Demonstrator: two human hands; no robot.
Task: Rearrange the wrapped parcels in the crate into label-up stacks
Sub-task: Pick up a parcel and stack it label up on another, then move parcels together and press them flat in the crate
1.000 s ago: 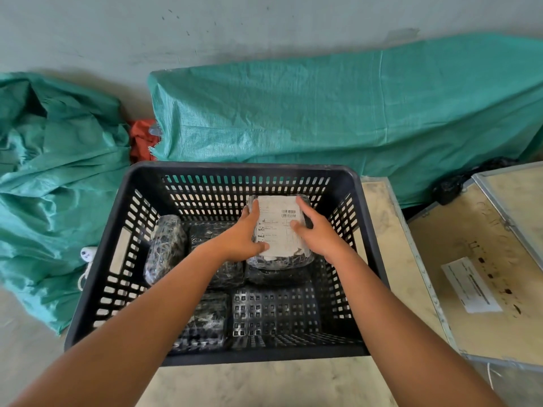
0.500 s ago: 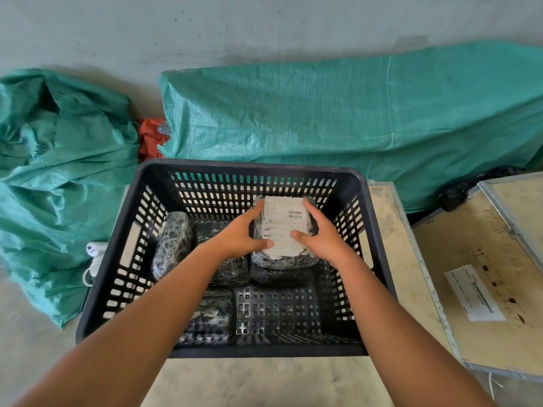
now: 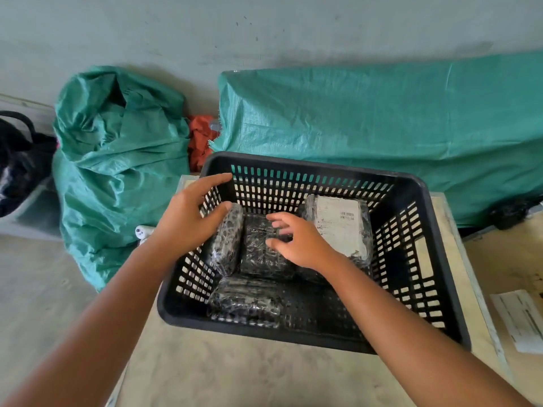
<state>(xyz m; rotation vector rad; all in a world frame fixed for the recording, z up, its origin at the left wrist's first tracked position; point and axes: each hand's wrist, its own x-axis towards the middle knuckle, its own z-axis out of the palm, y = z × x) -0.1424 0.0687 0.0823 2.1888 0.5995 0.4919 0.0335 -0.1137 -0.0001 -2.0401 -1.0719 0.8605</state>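
Observation:
A black slotted crate [image 3: 417,259] stands on a pale board. At its back right lies a wrapped parcel [image 3: 340,224] with its white label up, on top of another dark parcel. A dark parcel [image 3: 227,242] leans on edge against the left wall, a flat one [image 3: 260,254] lies in the middle, and one more [image 3: 244,302] lies at the front left. My left hand [image 3: 191,218] hovers open over the left wall, thumb by the leaning parcel. My right hand [image 3: 296,240] is open above the middle parcel, fingers spread.
Green tarps cover a long bundle [image 3: 382,118] behind the crate and a heap [image 3: 117,160] to the left. A wooden case with a paper label [image 3: 520,321] sits to the right. A black bag [image 3: 17,160] lies far left; a small white object [image 3: 142,231] lies beside the crate.
Both hands have let go of the label-up parcel, which now rests at the back right. They have moved left toward the dark parcels. The view has swung left.

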